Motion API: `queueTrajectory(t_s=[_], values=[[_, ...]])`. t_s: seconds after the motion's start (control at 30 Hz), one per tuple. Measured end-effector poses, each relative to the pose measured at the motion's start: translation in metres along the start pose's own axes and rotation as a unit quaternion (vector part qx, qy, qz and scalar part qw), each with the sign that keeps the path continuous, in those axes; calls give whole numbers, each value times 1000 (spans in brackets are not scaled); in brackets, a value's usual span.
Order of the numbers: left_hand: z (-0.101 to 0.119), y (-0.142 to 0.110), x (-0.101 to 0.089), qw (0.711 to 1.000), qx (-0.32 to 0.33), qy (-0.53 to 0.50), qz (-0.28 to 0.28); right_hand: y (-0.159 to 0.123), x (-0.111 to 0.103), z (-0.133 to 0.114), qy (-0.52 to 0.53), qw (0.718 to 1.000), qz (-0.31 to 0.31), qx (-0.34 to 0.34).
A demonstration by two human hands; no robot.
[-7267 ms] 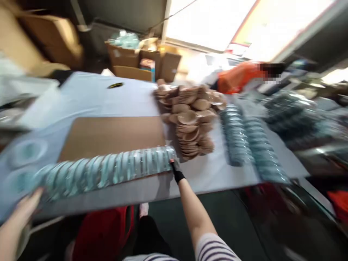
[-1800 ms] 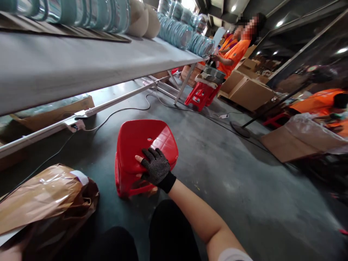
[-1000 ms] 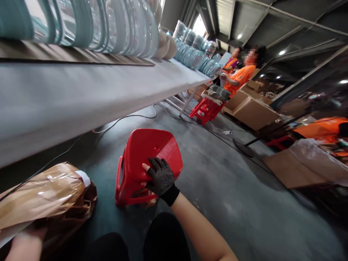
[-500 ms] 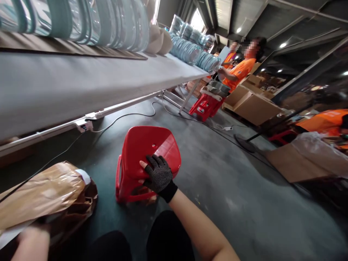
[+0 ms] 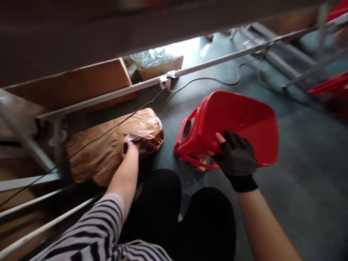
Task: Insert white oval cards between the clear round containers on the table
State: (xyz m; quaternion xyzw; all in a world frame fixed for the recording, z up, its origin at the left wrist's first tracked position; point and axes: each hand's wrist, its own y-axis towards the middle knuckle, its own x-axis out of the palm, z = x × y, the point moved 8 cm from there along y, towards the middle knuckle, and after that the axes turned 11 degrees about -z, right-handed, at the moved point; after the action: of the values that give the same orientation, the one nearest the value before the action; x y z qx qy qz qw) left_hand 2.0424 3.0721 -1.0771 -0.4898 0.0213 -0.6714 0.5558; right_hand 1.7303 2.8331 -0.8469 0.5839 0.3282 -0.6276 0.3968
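My right hand (image 5: 236, 154), in a black fingerless glove, rests with its fingers laid out over the seat of a red plastic stool (image 5: 252, 112). My left hand (image 5: 133, 146) reaches into the torn opening of a large brown paper package (image 5: 100, 150) on the floor. The package's edge hides the left fingers, so whether they hold anything does not show. Some whitish material (image 5: 133, 137) shows at the opening, right by that hand. Between the stool's legs lies something pale brown (image 5: 201, 165), too blurred to name.
A table's dark underside spans the top, with a white metal rail (image 5: 212, 65) beneath it. A white socket box (image 5: 164, 82) hangs on the rail, and a cable (image 5: 95, 143) crosses over the package. Cardboard boxes (image 5: 81, 85) stand behind. More red plastic (image 5: 331, 87) is at the right.
The view has swung down and left, beneath the table. My left hand, blurred at the package before, now reaches into its opening. My right hand stays on the stool.
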Motion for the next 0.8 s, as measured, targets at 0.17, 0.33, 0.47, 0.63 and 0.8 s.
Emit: queueTrajectory(t_s=[0.17, 0.33, 0.47, 0.63, 0.8], values=[[8, 48, -35, 998, 34, 40, 23, -2, -3, -2, -11, 999, 42, -13], [1, 55, -33, 998, 29, 46, 11, -2, 1, 0, -4, 1000, 22, -4], [5, 55, -37, 998, 26, 47, 15, -2, 8, 4, 13, 1000, 0, 10], [1, 48, -39, 998, 13, 47, 35, -3, 6, 2, -9, 1000, 13, -1], [-61, 32, -24, 993, -92, 44, 60, -2, 3, 1, -9, 1000, 11, 9]])
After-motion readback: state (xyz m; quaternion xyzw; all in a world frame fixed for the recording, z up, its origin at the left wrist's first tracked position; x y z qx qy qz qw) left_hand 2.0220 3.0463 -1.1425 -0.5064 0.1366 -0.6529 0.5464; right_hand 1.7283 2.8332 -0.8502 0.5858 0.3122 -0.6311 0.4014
